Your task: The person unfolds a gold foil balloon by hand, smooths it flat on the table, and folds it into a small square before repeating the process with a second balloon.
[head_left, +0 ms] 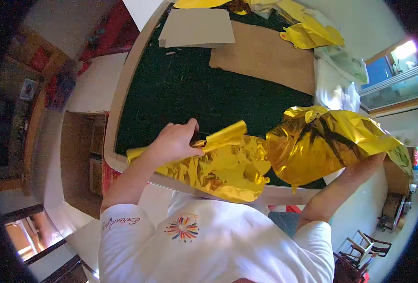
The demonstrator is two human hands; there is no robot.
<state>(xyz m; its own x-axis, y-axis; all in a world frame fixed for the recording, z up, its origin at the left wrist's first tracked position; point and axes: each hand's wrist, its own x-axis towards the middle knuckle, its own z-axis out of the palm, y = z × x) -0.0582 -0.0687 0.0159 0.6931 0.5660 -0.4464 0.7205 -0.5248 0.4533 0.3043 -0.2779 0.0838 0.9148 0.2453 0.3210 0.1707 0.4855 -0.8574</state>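
My left hand [173, 141] is closed on the upper edge of a crinkled, flat gold foil balloon [223, 165], which lies along the table's near edge. Part of that foil is folded over beside my thumb. To the right, a second gold foil balloon [303, 151] with dark markings is held up, loose and creased, over the table's right corner. My right hand [374, 161] is at its far right side, mostly covered by the foil; its fingers are hidden. The two balloons meet or overlap near the middle.
The dark green table top [171, 94] has a pale rim. White sheets [197, 28] and brown cardboard [265, 56] lie at its far side. More yellow foil [315, 34] and clear plastic bags [338, 96] are at the back right. Wooden chairs [364, 245] stand lower right.
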